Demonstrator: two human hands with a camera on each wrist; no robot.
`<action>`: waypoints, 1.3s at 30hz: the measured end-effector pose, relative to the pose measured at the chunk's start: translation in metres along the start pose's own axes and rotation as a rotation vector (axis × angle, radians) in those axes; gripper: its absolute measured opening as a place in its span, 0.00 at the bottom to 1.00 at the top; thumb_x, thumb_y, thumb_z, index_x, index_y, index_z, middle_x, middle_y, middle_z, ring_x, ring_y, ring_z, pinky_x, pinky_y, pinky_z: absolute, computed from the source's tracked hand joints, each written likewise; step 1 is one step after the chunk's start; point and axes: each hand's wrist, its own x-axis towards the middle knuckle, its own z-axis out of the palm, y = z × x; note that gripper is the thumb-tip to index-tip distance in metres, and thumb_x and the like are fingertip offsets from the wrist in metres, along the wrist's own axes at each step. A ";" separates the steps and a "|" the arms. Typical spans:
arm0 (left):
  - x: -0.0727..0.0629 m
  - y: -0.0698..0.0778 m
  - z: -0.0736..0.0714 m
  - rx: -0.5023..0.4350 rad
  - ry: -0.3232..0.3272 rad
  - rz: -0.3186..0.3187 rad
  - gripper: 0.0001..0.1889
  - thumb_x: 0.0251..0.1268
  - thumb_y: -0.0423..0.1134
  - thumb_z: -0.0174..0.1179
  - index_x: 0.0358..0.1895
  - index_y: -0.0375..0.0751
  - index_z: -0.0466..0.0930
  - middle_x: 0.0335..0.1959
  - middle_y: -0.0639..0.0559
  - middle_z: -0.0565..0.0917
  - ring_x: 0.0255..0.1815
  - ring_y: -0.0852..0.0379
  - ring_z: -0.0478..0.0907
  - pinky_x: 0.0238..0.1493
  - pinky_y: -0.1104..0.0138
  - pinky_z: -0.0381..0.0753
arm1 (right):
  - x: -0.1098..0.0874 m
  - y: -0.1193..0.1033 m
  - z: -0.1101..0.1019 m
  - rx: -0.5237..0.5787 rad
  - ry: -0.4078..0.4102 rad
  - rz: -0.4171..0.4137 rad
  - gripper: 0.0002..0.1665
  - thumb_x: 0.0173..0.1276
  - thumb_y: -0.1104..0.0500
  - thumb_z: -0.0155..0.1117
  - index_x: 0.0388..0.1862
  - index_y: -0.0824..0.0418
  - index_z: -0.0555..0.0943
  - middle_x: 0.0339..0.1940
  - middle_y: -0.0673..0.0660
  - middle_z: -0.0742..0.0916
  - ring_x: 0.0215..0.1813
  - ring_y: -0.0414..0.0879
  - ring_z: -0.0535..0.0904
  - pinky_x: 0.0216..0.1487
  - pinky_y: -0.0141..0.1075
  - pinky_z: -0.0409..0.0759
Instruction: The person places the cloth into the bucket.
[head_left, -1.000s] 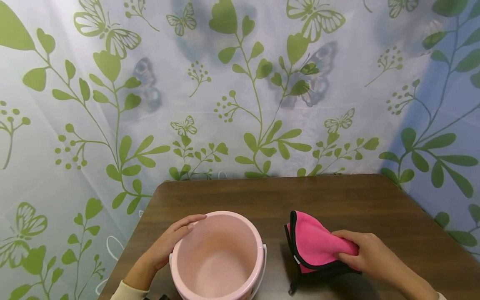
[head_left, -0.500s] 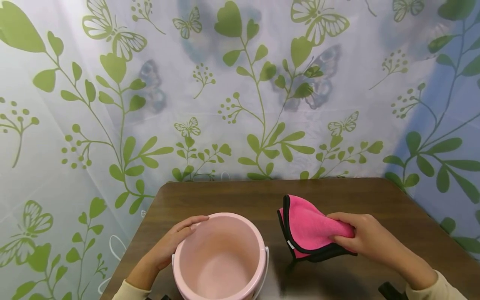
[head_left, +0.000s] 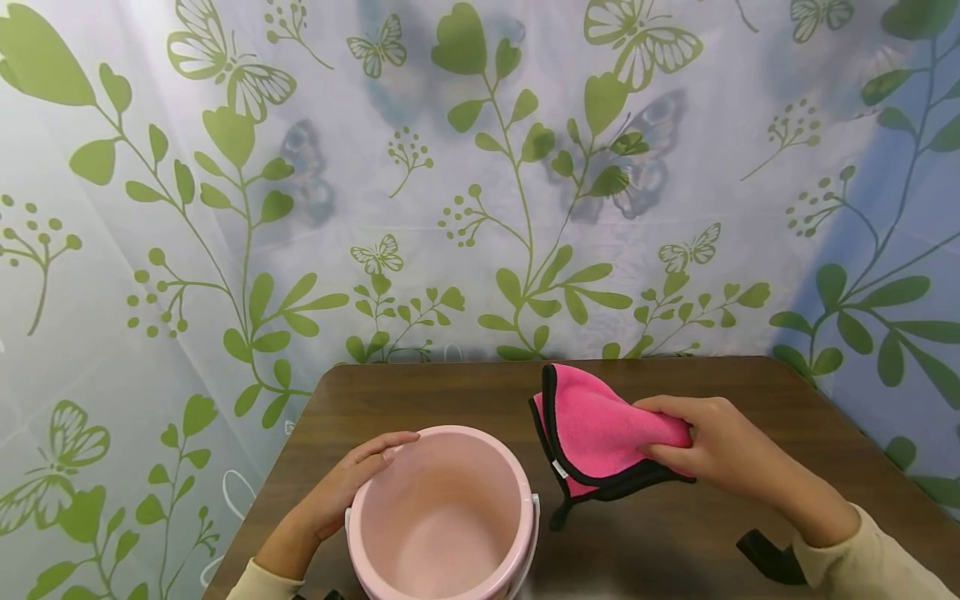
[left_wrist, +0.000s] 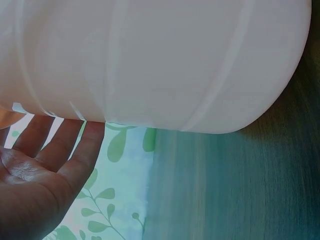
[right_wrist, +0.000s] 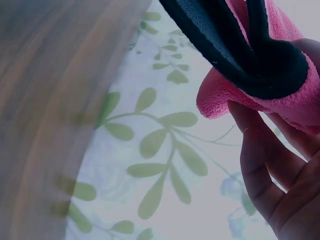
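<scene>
In the head view, a pale pink bucket with a white handle stands upright on the brown table, its mouth facing up. My left hand rests against the bucket's left side at the rim. In the left wrist view, the extended fingers touch the bucket wall. Right of the bucket, my right hand grips one end of a folded pink towel with black edging, raised above the table. The right wrist view shows the towel between thumb and fingers.
The brown wooden table has rounded far corners. Behind it hangs a white curtain printed with green leaves and butterflies. A black strap-like piece shows below the right forearm.
My right hand has lifted the pink towel and carried it left, closer to the bucket. The left hand keeps its place on the bucket; the head view shifts slightly.
</scene>
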 end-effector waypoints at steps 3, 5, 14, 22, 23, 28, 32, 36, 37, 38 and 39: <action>0.000 0.000 0.000 0.005 0.003 -0.004 0.21 0.84 0.39 0.44 0.72 0.39 0.70 0.64 0.48 0.78 0.58 0.51 0.79 0.54 0.60 0.81 | 0.008 -0.006 -0.002 0.014 -0.001 -0.017 0.24 0.56 0.61 0.81 0.52 0.47 0.85 0.29 0.36 0.80 0.23 0.31 0.69 0.23 0.29 0.70; -0.001 0.000 0.000 0.011 0.006 -0.008 0.21 0.84 0.40 0.44 0.73 0.39 0.70 0.64 0.48 0.78 0.58 0.51 0.79 0.54 0.60 0.81 | 0.013 -0.010 -0.003 0.026 -0.006 -0.026 0.24 0.57 0.61 0.81 0.52 0.46 0.85 0.30 0.36 0.80 0.23 0.31 0.70 0.23 0.29 0.70; -0.002 -0.002 0.001 0.002 0.009 0.000 0.21 0.84 0.39 0.44 0.72 0.39 0.70 0.64 0.46 0.77 0.59 0.50 0.79 0.56 0.61 0.80 | 0.036 -0.028 -0.003 0.106 -0.045 -0.062 0.22 0.61 0.63 0.77 0.52 0.44 0.84 0.25 0.37 0.79 0.19 0.31 0.70 0.22 0.31 0.73; -0.002 -0.002 0.002 0.012 0.010 0.010 0.21 0.84 0.39 0.43 0.72 0.39 0.70 0.64 0.49 0.78 0.59 0.53 0.78 0.56 0.62 0.80 | 0.055 -0.040 0.009 0.146 -0.064 -0.091 0.23 0.60 0.66 0.76 0.51 0.45 0.85 0.32 0.38 0.83 0.22 0.33 0.72 0.23 0.32 0.75; -0.002 -0.002 0.002 0.017 0.014 0.006 0.21 0.84 0.39 0.44 0.72 0.39 0.70 0.64 0.49 0.77 0.59 0.53 0.78 0.56 0.61 0.80 | 0.057 -0.041 0.010 0.149 -0.066 -0.098 0.23 0.60 0.66 0.76 0.51 0.46 0.85 0.32 0.38 0.83 0.22 0.33 0.72 0.23 0.32 0.75; -0.003 0.000 0.003 0.034 0.031 -0.014 0.21 0.83 0.41 0.44 0.72 0.39 0.70 0.64 0.47 0.76 0.58 0.52 0.79 0.55 0.61 0.81 | 0.067 -0.050 0.016 0.165 -0.079 -0.134 0.22 0.60 0.66 0.75 0.51 0.47 0.86 0.34 0.38 0.84 0.24 0.34 0.73 0.25 0.32 0.75; -0.003 -0.001 0.006 0.004 0.012 0.002 0.22 0.84 0.40 0.44 0.73 0.38 0.69 0.65 0.48 0.76 0.59 0.52 0.79 0.56 0.60 0.80 | 0.074 -0.058 0.021 0.166 -0.080 -0.171 0.22 0.59 0.66 0.74 0.50 0.47 0.86 0.34 0.38 0.84 0.25 0.34 0.72 0.26 0.32 0.75; -0.003 -0.002 0.006 -0.027 -0.022 0.025 0.22 0.84 0.38 0.42 0.74 0.39 0.68 0.67 0.50 0.76 0.62 0.50 0.78 0.59 0.60 0.79 | 0.082 -0.066 0.028 0.170 -0.091 -0.215 0.21 0.59 0.66 0.73 0.49 0.47 0.86 0.34 0.38 0.84 0.26 0.33 0.72 0.27 0.30 0.74; -0.003 -0.002 0.006 -0.025 -0.022 0.022 0.21 0.84 0.38 0.42 0.73 0.41 0.69 0.67 0.50 0.77 0.61 0.50 0.78 0.58 0.60 0.79 | 0.083 -0.068 0.030 0.175 -0.098 -0.226 0.21 0.59 0.66 0.73 0.49 0.48 0.86 0.34 0.38 0.84 0.26 0.33 0.71 0.28 0.30 0.74; -0.004 -0.002 0.006 -0.018 -0.017 0.017 0.21 0.84 0.39 0.42 0.73 0.44 0.70 0.66 0.50 0.78 0.60 0.51 0.79 0.57 0.61 0.80 | 0.085 -0.070 0.032 0.178 -0.104 -0.239 0.21 0.59 0.66 0.72 0.49 0.48 0.86 0.35 0.38 0.85 0.27 0.33 0.72 0.28 0.30 0.74; -0.004 -0.002 0.006 -0.010 -0.011 0.014 0.20 0.84 0.39 0.42 0.72 0.47 0.72 0.64 0.50 0.78 0.59 0.51 0.80 0.56 0.61 0.80 | 0.086 -0.072 0.035 0.176 -0.113 -0.250 0.20 0.59 0.66 0.73 0.49 0.49 0.87 0.36 0.38 0.85 0.27 0.32 0.72 0.29 0.30 0.74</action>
